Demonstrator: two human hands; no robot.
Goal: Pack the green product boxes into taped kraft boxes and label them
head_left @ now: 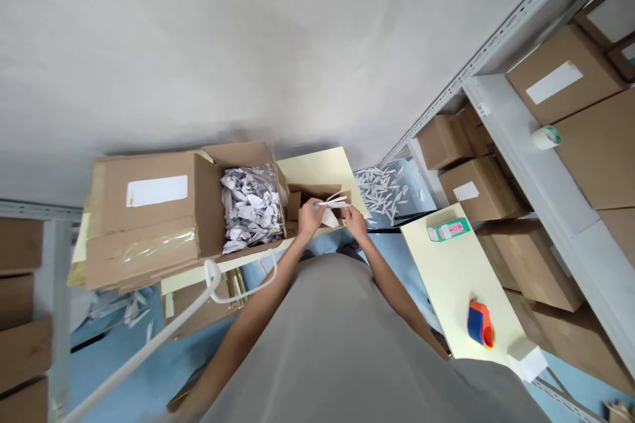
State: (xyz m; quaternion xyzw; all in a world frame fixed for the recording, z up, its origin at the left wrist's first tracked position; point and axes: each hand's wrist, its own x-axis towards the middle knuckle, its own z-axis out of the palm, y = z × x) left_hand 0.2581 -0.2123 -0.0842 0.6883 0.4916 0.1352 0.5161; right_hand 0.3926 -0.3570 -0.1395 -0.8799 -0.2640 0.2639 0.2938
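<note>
Several thin white paper strips [331, 203] stretch between my two hands, over a small open cardboard box [294, 206]. My left hand [310, 215] is closed on their left end, and my right hand [353, 221] pinches the right end. A loose white flap hangs down between the hands. Just left of them stands a larger open cardboard box [243, 153] filled with crumpled white paper pieces [253, 201]. Both boxes rest on a pale yellow table [325, 160]. The fingertips are too small to make out exactly.
Flattened cardboard [153, 218] with a white label lies at the left. White strips [381, 192] cover a low surface beyond the table. On a right-hand table [446, 264] are a green box [452, 229] and a tape dispenser [480, 324]. A white bar [149, 347] crosses the lower left.
</note>
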